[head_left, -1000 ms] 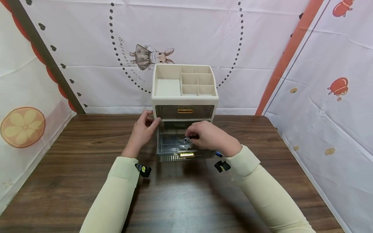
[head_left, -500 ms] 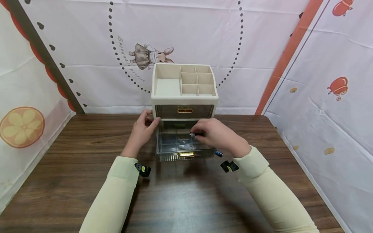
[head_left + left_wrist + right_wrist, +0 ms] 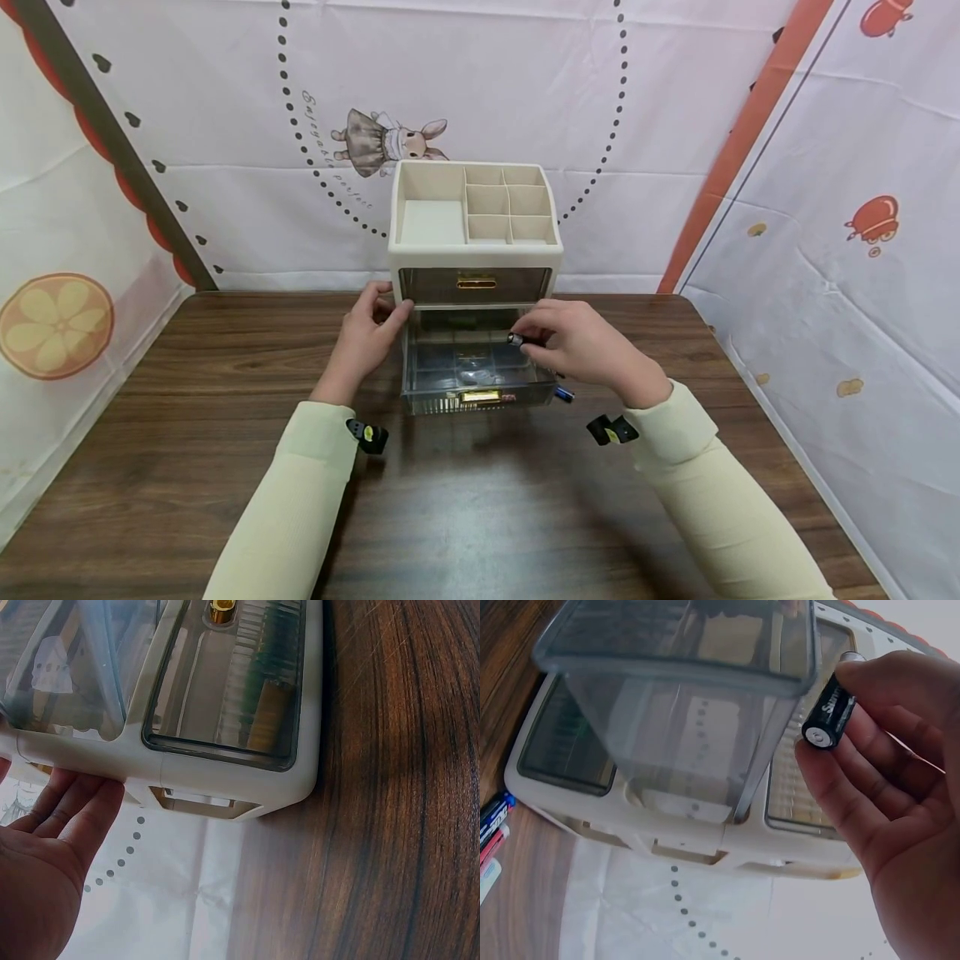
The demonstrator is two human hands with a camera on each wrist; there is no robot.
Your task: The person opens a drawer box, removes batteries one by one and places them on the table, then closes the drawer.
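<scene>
A cream desktop drawer organizer (image 3: 476,259) stands at the back of the table, its clear drawer (image 3: 442,379) below the top one pulled out. Over the right part of this drawer, my right hand (image 3: 581,342) pinches a black battery (image 3: 830,712) between thumb and fingers. Silver end and white lettering show on the battery in the right wrist view. My left hand (image 3: 367,337) holds the organizer's left side, thumb at the front edge and fingers along the side wall (image 3: 82,761). Something pale and clear (image 3: 476,373) lies inside the pulled-out drawer.
A blue-capped marker (image 3: 495,814) and other pens lie on the wooden table (image 3: 465,517) right of the organizer. The lowest drawer (image 3: 225,690) is closed, with green and brown things inside. A printed cloth (image 3: 510,83) hangs close behind.
My right hand has moved to the right and slightly up with the battery, from over the drawer's middle toward its right edge. The left hand keeps its hold.
</scene>
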